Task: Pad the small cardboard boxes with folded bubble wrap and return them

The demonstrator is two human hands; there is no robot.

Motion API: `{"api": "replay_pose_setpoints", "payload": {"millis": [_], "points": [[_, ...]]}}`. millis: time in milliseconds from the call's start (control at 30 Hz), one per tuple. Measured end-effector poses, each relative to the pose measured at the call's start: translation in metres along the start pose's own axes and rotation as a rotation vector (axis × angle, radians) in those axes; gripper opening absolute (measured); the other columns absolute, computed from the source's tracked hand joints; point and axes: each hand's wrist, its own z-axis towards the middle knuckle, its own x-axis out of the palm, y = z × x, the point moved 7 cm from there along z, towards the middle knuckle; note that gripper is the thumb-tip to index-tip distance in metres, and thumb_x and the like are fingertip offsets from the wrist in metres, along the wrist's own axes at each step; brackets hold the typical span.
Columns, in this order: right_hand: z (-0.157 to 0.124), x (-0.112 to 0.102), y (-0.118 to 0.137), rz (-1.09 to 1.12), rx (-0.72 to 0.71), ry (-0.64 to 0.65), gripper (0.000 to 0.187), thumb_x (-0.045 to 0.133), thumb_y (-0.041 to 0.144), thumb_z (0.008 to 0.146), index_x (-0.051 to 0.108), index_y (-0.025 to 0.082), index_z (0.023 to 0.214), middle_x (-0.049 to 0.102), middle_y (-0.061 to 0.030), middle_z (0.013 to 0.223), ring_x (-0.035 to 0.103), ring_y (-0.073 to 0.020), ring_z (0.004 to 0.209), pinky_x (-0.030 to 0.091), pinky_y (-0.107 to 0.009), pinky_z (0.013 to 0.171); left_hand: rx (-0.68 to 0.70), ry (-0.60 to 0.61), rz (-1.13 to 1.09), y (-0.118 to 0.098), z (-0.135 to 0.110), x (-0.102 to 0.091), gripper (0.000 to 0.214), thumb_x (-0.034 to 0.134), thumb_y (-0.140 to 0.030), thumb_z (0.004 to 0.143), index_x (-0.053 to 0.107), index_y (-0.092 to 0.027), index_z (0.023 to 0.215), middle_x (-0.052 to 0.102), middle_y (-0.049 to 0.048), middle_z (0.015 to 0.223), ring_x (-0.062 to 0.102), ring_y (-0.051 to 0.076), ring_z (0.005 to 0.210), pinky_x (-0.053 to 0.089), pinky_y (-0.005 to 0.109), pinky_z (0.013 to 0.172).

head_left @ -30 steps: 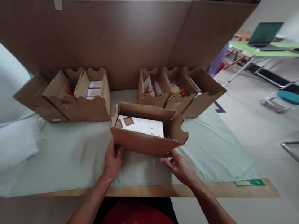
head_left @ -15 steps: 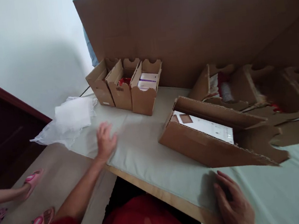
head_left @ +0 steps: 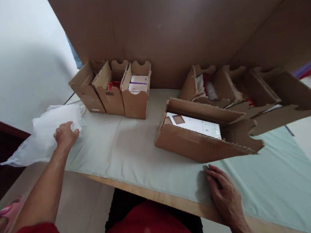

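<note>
At the table's left end, my left hand point(head_left: 66, 136) rests over a stack of thin, whitish see-through plastic bags point(head_left: 43, 124). Its fingers are bent and its thumb stands apart; no bag is visibly lifted. My right hand point(head_left: 224, 193) lies at the front edge of the table, loosely curled with a gap between thumb and fingers, and holds nothing. Just beyond it, a cardboard bin point(head_left: 187, 143) lies at an angle with a white box point(head_left: 199, 126) inside.
Three cardboard bins point(head_left: 134, 109) stand at the back left, one with white-and-purple boxes point(head_left: 139, 82). Several more bins point(head_left: 283, 116) stand at the right. A tall cardboard panel point(head_left: 161, 28) closes off the back. A person's foot in a pink sandal point(head_left: 11, 211) is on the floor at left.
My left hand has moved left from the bare cloth onto the plastic bags. The camera view has shifted; my right hand stays by the table's front edge.
</note>
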Motion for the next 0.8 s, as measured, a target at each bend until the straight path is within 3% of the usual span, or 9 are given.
{"api": "replay_pose_setpoints", "payload": {"millis": [133, 233, 400, 467, 567, 633, 700, 800], "points": [[0.0, -0.001, 0.0, -0.013, -0.006, -0.017, 0.036, 0.051, 0.049, 0.091, 0.075, 0.022, 0.095, 0.073, -0.0116, 0.126, 0.069, -0.0306, 0.116, 0.054, -0.049, 0.104, 0.039, -0.004, -0.033, -0.001, -0.002, 0.001, 0.062, 0.066, -0.024, 0.083, 0.055, -0.014, 0.144, 0.055, 0.0218, 0.147, 0.052, 0.043, 0.134, 0.044, 0.059, 0.109], [0.001, -0.001, -0.001, -0.026, -0.003, -0.01, 0.038, 0.051, 0.05, 0.091, 0.076, 0.022, 0.096, 0.073, -0.0119, 0.127, 0.068, -0.0323, 0.117, 0.054, -0.05, 0.104, 0.029, -0.037, -0.084, 0.002, 0.0, -0.002, 0.051, 0.061, -0.026, 0.086, 0.063, -0.014, 0.135, 0.059, 0.022, 0.144, 0.054, 0.041, 0.133, 0.044, 0.056, 0.11], [0.002, -0.001, 0.001, -0.021, -0.01, 0.015, 0.038, 0.051, 0.051, 0.091, 0.076, 0.023, 0.096, 0.072, -0.011, 0.128, 0.068, -0.0325, 0.117, 0.054, -0.048, 0.103, -0.016, -0.099, -0.157, 0.011, 0.012, -0.01, 0.035, 0.05, -0.027, 0.09, 0.075, -0.011, 0.108, 0.073, 0.0213, 0.119, 0.067, 0.037, 0.114, 0.052, 0.048, 0.096], [0.002, -0.001, 0.0, -0.028, -0.009, 0.008, 0.038, 0.051, 0.05, 0.091, 0.076, 0.023, 0.096, 0.072, -0.0109, 0.128, 0.068, -0.0326, 0.117, 0.055, -0.048, 0.102, -0.01, -0.152, -0.205, 0.015, 0.016, -0.02, 0.033, 0.049, -0.026, 0.09, 0.076, -0.009, 0.099, 0.076, 0.0195, 0.107, 0.07, 0.035, 0.105, 0.054, 0.045, 0.091], [0.003, -0.001, -0.001, -0.034, -0.02, -0.01, 0.038, 0.051, 0.05, 0.09, 0.077, 0.023, 0.094, 0.073, -0.0104, 0.126, 0.07, -0.0331, 0.114, 0.056, -0.049, 0.099, 0.044, -0.313, -0.286, 0.019, 0.011, -0.051, 0.04, 0.042, -0.026, 0.095, 0.072, -0.003, 0.108, 0.076, 0.0207, 0.109, 0.07, 0.033, 0.106, 0.055, 0.047, 0.092], [0.004, 0.0, -0.003, -0.021, -0.028, -0.02, 0.038, 0.052, 0.051, 0.089, 0.077, 0.024, 0.093, 0.074, -0.0102, 0.125, 0.07, -0.034, 0.113, 0.057, -0.05, 0.095, 0.126, -0.443, -0.331, 0.017, -0.007, -0.074, 0.043, 0.039, -0.027, 0.098, 0.068, -0.003, 0.118, 0.073, 0.0218, 0.121, 0.067, 0.032, 0.117, 0.053, 0.051, 0.1], [0.004, 0.001, -0.005, 0.004, -0.023, -0.03, 0.036, 0.052, 0.051, 0.089, 0.077, 0.025, 0.092, 0.074, -0.01, 0.124, 0.07, -0.0352, 0.113, 0.058, -0.051, 0.094, 0.256, -0.527, -0.364, 0.008, -0.04, -0.089, 0.039, 0.04, -0.03, 0.1, 0.068, -0.014, 0.121, 0.072, 0.0169, 0.127, 0.065, 0.03, 0.123, 0.05, 0.052, 0.107], [0.003, 0.0, -0.003, 0.058, 0.004, -0.043, 0.032, 0.054, 0.051, 0.09, 0.075, 0.027, 0.09, 0.073, -0.0098, 0.125, 0.069, -0.037, 0.116, 0.055, -0.055, 0.098, 0.575, -0.516, -0.403, -0.025, -0.113, -0.082, 0.031, 0.044, -0.03, 0.102, 0.069, -0.029, 0.118, 0.074, 0.0062, 0.125, 0.065, 0.026, 0.125, 0.049, 0.054, 0.112]]}}
